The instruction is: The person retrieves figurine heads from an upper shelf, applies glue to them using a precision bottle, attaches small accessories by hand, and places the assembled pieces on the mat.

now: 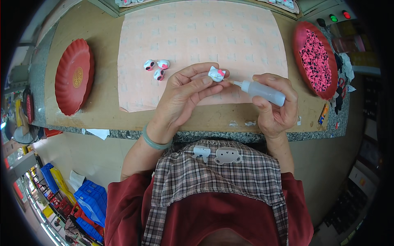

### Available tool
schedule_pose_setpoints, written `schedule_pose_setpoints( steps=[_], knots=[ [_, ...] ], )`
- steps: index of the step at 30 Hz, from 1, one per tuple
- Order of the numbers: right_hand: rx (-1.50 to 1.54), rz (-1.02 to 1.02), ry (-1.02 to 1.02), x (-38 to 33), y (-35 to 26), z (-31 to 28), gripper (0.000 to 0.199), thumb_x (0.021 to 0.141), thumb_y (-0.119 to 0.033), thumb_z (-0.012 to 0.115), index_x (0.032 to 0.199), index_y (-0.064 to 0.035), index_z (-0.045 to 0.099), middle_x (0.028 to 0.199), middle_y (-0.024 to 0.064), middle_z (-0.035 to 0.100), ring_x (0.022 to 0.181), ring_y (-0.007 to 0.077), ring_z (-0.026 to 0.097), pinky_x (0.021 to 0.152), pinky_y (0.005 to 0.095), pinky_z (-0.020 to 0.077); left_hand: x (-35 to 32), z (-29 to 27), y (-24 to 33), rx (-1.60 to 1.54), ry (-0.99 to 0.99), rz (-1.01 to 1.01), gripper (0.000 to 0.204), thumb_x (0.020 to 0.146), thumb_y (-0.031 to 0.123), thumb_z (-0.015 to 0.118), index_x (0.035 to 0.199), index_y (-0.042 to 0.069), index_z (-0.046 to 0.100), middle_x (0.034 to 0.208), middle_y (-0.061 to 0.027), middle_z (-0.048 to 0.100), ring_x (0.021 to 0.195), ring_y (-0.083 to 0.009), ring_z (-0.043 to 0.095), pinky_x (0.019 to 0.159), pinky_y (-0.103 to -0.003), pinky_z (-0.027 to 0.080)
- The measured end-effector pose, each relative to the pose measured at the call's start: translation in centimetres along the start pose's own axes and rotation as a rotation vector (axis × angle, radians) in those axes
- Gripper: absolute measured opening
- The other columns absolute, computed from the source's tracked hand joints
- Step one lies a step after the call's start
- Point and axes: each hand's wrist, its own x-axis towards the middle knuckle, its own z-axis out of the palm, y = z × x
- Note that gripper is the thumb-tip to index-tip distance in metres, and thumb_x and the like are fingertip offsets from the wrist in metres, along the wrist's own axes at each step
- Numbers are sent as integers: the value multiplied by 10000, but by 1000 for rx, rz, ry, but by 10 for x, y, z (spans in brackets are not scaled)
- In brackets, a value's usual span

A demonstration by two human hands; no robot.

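White figurine (215, 74), partly behind left hand (184, 90), bottle (266, 93) contact unclear

Brown tabletop (106, 37): pink sheet (205, 37) under 3 white figurines (163, 63), 2 red trays (84, 61).

The left forearm (140, 156) slants upward from the lower left, its hand (180, 96) pinching near the frame's centre, fingertips pointing right. Right of centre, the right hand (283, 108) grips with curled fingers above a nearly upright right forearm (280, 151).

Open paper (201, 35) beyond three figurines (158, 74)
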Motion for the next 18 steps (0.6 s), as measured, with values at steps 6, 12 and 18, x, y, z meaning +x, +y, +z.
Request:
schedule_pose_setpoints(
  steps=[6, 12, 18],
  knots=[
    [-11, 1, -18, 2, 0, -1, 404, 750, -155, 740, 1039, 17, 515, 883, 163, 649, 797, 257, 642, 676, 306, 523, -1, -1, 1, 14, 19, 3, 309, 883, 21, 521, 1179, -69, 514, 1142, -263, 561, 993, -284, 620, 859, -299, 536],
    [-16, 10, -19, 3, 1, -4, 397, 752, -149, 737, 1036, 18, 515, 884, 167, 646, 794, 259, 641, 672, 307, 523, 0, 1, 3, 10, 36, 11, 274, 882, 42, 550, 1142, -45, 545, 1059, -200, 624, 958, -254, 636, 853, -300, 528],
    [34, 3, 21, 9, 6, -6, 364, 766, -106, 722, 1044, 4, 515, 915, 156, 632, 827, 236, 634, 670, 295, 522, 3, 1, 4, 20, 6, 20, 299, 887, 23, 518, 1172, -67, 517, 1126, -254, 574, 995, -282, 619, 871, -307, 527]
  ],
)
